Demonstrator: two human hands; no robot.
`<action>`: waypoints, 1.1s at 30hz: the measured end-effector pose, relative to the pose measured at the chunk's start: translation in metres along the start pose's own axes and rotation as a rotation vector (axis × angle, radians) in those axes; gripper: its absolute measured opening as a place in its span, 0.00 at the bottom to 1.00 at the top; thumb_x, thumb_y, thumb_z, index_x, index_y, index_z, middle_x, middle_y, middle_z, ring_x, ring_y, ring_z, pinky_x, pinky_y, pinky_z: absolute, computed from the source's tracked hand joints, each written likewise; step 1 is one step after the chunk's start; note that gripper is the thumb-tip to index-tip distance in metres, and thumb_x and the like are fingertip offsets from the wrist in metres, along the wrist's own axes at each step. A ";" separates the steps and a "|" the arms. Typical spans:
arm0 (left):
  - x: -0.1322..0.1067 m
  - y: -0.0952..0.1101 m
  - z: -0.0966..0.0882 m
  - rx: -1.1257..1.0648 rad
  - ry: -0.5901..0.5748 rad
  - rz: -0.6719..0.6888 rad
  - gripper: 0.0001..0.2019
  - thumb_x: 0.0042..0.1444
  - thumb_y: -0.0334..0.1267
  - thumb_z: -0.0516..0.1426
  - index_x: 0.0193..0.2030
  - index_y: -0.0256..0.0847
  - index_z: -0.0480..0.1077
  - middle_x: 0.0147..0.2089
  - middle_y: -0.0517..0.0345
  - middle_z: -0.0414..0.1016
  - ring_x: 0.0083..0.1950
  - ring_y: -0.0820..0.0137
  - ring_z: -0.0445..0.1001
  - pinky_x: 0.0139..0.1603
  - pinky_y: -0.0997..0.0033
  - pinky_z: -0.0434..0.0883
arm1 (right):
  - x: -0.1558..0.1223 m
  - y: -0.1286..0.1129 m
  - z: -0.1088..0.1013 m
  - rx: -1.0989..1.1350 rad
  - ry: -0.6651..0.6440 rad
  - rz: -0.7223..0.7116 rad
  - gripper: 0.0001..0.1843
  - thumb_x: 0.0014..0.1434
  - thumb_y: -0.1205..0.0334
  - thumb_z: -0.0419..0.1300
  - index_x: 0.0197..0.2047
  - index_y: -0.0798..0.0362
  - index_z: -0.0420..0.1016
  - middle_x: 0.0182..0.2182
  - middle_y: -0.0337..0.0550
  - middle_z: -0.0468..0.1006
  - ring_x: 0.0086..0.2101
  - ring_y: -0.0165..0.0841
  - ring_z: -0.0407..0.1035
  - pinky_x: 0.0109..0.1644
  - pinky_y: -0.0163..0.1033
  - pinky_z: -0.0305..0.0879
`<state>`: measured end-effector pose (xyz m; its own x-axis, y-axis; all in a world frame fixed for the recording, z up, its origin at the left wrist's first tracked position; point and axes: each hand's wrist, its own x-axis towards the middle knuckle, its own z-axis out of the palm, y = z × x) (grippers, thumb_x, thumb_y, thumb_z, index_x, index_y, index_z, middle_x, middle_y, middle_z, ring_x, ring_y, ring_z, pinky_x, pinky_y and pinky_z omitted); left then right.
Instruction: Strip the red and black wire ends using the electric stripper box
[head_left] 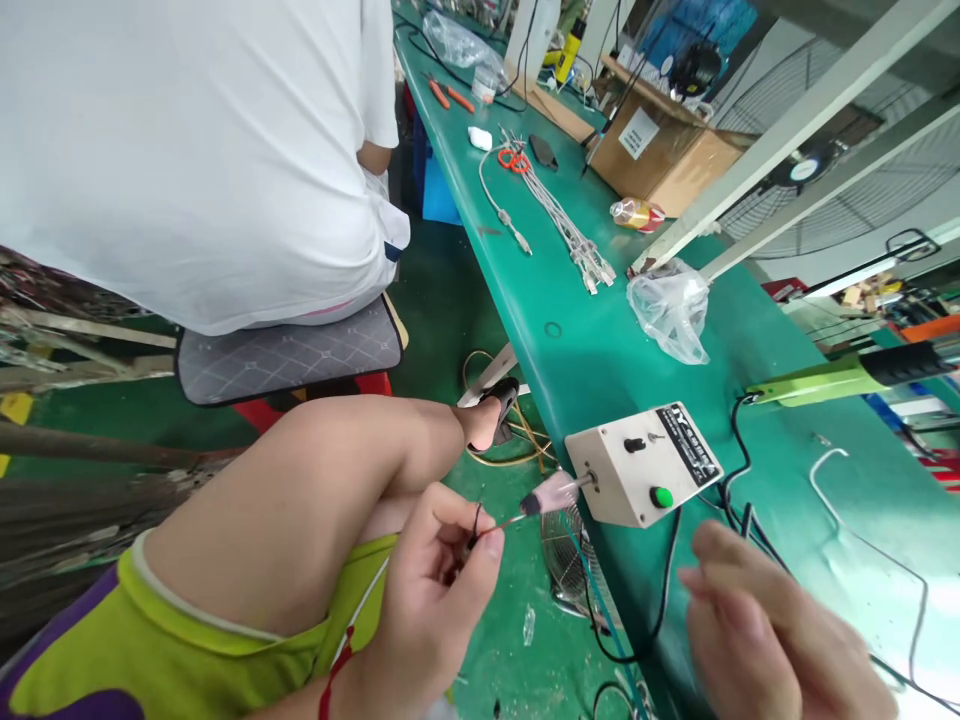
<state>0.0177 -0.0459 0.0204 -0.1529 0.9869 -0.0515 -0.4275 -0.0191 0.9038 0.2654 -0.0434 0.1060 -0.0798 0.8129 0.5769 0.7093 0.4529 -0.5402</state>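
My left hand (446, 560) is closed in a pinch on a thin cable (367, 605) with a red and a black wire at its end. From my fingertips the red wire (510, 522) reaches toward the dark tip of a pinkish, clear-sleeved spindle (555, 492). That spindle sticks out of a beige control box (637, 465) with a black knob, a small switch and a green button, standing at the table edge. My right hand (765, 620), slightly blurred, is over the table right of the box. Its fingers are curled together; whatever they hold, if anything, is hidden.
On the green table (570, 370) lie a bundle of grey cables (562, 220), a plastic bag (671, 305), orange-handled pliers (450, 95) and a loose grey cable (862, 530). A green-and-black lever (840, 378) juts in at right. A person in a white shirt (225, 150) sits at left.
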 end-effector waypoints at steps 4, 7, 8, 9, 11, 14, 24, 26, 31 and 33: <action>-0.002 0.016 0.007 0.069 -0.049 0.224 0.08 0.71 0.29 0.64 0.41 0.46 0.73 0.32 0.67 0.70 0.26 0.77 0.68 0.27 0.84 0.70 | -0.018 -0.048 0.042 0.507 -0.217 0.614 0.07 0.75 0.53 0.70 0.44 0.43 0.89 0.28 0.40 0.78 0.24 0.33 0.69 0.25 0.35 0.62; -0.006 0.019 0.007 0.161 -0.076 0.374 0.11 0.66 0.24 0.64 0.44 0.47 0.74 0.32 0.66 0.75 0.26 0.76 0.74 0.30 0.82 0.75 | -0.033 -0.064 0.079 0.997 -0.288 1.102 0.17 0.68 0.41 0.76 0.46 0.45 0.86 0.23 0.30 0.63 0.20 0.26 0.50 0.23 0.32 0.48; -0.008 0.018 0.007 0.198 -0.082 0.403 0.12 0.64 0.23 0.64 0.44 0.47 0.75 0.33 0.64 0.77 0.27 0.75 0.76 0.30 0.81 0.76 | -0.037 -0.066 0.086 1.086 -0.277 1.141 0.19 0.66 0.40 0.77 0.46 0.46 0.86 0.24 0.29 0.62 0.21 0.25 0.49 0.24 0.32 0.47; -0.010 0.017 0.006 0.232 -0.089 0.421 0.13 0.63 0.23 0.64 0.45 0.47 0.75 0.33 0.63 0.80 0.27 0.74 0.77 0.30 0.80 0.77 | -0.039 -0.066 0.090 1.124 -0.252 1.141 0.19 0.65 0.41 0.79 0.45 0.46 0.86 0.25 0.29 0.63 0.22 0.25 0.50 0.25 0.32 0.48; -0.014 0.014 0.006 0.285 -0.115 0.421 0.14 0.62 0.21 0.64 0.45 0.47 0.77 0.33 0.61 0.83 0.26 0.72 0.79 0.29 0.79 0.78 | -0.041 -0.063 0.090 1.120 -0.218 1.117 0.18 0.65 0.43 0.80 0.43 0.48 0.86 0.26 0.32 0.66 0.24 0.26 0.53 0.28 0.32 0.50; -0.017 0.010 0.006 0.317 -0.127 0.405 0.14 0.63 0.21 0.64 0.45 0.48 0.78 0.33 0.61 0.85 0.24 0.72 0.79 0.29 0.77 0.79 | -0.036 -0.060 0.082 1.098 -0.250 1.139 0.17 0.64 0.45 0.81 0.38 0.49 0.87 0.27 0.35 0.71 0.26 0.28 0.57 0.32 0.34 0.55; -0.009 0.003 -0.003 0.357 -0.189 0.330 0.15 0.64 0.24 0.66 0.49 0.51 0.78 0.33 0.63 0.83 0.27 0.69 0.82 0.30 0.73 0.80 | -0.018 -0.061 0.080 1.160 -0.257 1.186 0.16 0.65 0.48 0.81 0.37 0.49 0.87 0.27 0.34 0.71 0.29 0.31 0.57 0.35 0.36 0.56; -0.009 0.001 -0.007 0.355 -0.245 0.291 0.11 0.67 0.26 0.65 0.48 0.49 0.78 0.33 0.61 0.84 0.25 0.69 0.80 0.27 0.72 0.79 | -0.018 -0.060 0.080 1.144 -0.269 1.204 0.16 0.66 0.47 0.81 0.37 0.49 0.87 0.25 0.34 0.71 0.29 0.30 0.58 0.36 0.36 0.57; -0.009 0.001 -0.014 0.347 -0.361 0.269 0.10 0.68 0.27 0.64 0.47 0.50 0.80 0.31 0.59 0.85 0.23 0.69 0.78 0.27 0.70 0.78 | -0.018 -0.057 0.080 1.144 -0.314 1.220 0.17 0.65 0.46 0.81 0.38 0.50 0.88 0.24 0.33 0.71 0.26 0.29 0.58 0.34 0.36 0.57; -0.008 0.003 -0.014 0.361 -0.363 0.284 0.10 0.67 0.28 0.65 0.45 0.50 0.80 0.29 0.60 0.84 0.22 0.70 0.75 0.26 0.70 0.76 | -0.019 -0.057 0.080 1.142 -0.322 1.216 0.18 0.65 0.46 0.82 0.37 0.50 0.87 0.23 0.33 0.71 0.26 0.28 0.57 0.33 0.36 0.56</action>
<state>0.0053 -0.0557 0.0181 0.1248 0.9440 0.3054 -0.0740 -0.2981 0.9517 0.1704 -0.0552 0.0768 -0.1404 0.8343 -0.5331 -0.3541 -0.5452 -0.7599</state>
